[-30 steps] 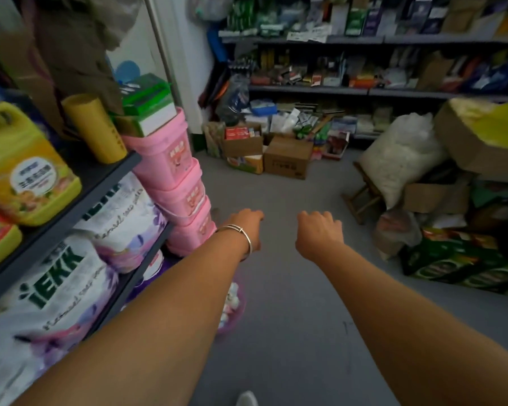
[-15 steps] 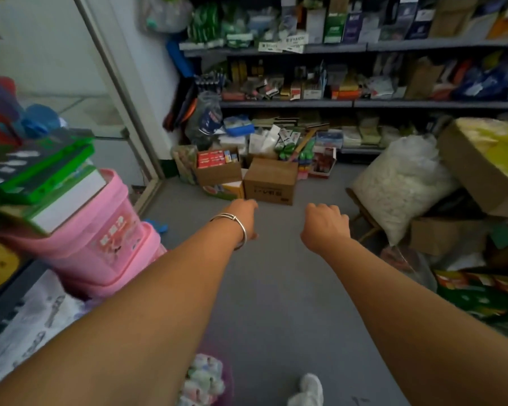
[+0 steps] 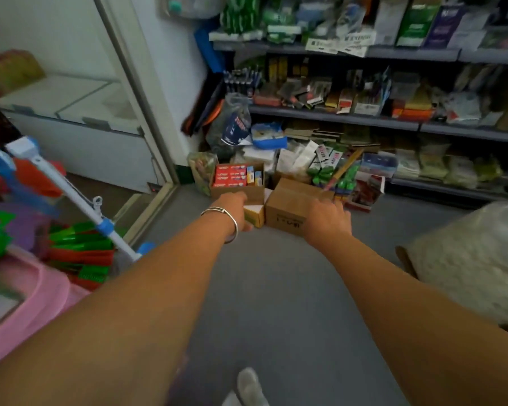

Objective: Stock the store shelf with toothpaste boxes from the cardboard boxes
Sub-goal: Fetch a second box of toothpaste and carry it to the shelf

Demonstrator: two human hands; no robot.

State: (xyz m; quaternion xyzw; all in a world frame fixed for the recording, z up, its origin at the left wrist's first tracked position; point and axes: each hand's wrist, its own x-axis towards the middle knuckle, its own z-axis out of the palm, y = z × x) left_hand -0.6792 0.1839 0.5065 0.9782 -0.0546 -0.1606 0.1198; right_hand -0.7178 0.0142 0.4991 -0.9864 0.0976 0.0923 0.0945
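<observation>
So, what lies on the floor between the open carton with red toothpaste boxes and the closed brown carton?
In the head view, a small yellow-and-white box stands between the open carton and the closed carton, beside the left hand.

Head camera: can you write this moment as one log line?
left hand: reaching to open carton | right hand: over closed carton | toothpaste boxes: unpicked

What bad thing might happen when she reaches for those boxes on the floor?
1. The open box of red toothpaste packs sits on top of another box, so a bump from the left hand might tip it over.
2. The closed cardboard box is crowded by loose packets, which the right hand could knock down.
3. A mop handle leans beside her left arm and might fall.
</observation>
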